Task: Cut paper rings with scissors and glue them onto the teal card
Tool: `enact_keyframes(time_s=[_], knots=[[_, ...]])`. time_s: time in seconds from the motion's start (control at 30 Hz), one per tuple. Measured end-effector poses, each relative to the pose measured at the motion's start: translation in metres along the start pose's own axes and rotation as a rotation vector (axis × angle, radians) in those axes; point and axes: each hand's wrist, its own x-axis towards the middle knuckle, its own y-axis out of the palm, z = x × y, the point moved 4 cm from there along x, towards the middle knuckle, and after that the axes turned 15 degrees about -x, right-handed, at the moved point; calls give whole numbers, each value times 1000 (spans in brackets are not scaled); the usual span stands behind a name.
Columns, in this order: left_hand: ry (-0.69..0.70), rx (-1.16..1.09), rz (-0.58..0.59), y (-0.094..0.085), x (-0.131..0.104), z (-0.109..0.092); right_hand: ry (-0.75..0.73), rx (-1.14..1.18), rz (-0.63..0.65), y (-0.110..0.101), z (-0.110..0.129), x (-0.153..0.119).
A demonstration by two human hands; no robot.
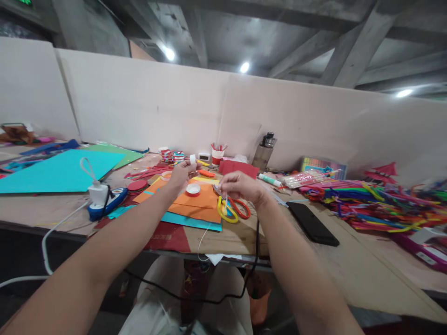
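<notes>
Head view: two bare arms reach forward over a cluttered table.
Left hand: fingers closed on a small white roll, raised above the far part of the work area.
Right hand: fingers bent, tips drawn together on a thin white strand, which hangs below them.
Scissors: one yellow loop, one orange-red loop, just beneath the right hand; cannot tell whether hand and scissors touch.
Orange sheets: in front of the person, overlapping, on top of a turquoise sheet.
Round red-rimmed piece: white inside, lying on the orange sheets, between the two hands.
Far edge: red-and-white cup with red sticks in it; dark bottle upright to its right, near a pale partition.
Right side: black phone lying flat; farther right, a heap of coloured strips.
Left side: white plug beside a large light-blue sheet.
Black cord: drops over the near edge, crosses above the person's lap.
</notes>
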Motion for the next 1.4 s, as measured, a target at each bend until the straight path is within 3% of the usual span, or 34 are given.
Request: enact_keyframes(time_s=[0.1,0.13,0.17,0.23,0.37,0.43,0.57,0.83,1.03,1.2,1.4], knots=[[4,1,19,1,0,-1,38,-123,571,43,7,-6],[3,1,30,1,0,0,41,-128,664,51,8,-6],[-3,-1,41,2,0,0,35,-129,657,55,8,-3],[-26,-13,57,2,0,2,28,-161,386,48,3,9],[-93,-46,72,6,-3,7,157,-268,-477,0,-27,20],[-120,-56,121,11,-7,10,251,-279,-681,-15,-43,20],[-177,-58,228,21,-17,15,290,-227,-659,-16,-59,28],[-247,89,357,32,-32,24,308,-163,-645,-6,-53,27],[-88,174,256,22,-21,20,327,-165,-634,-4,-55,27],[-105,292,282,18,-19,30,348,-203,-588,4,-52,28],[-16,292,255,23,-23,26,303,-232,-528,9,-40,25]])
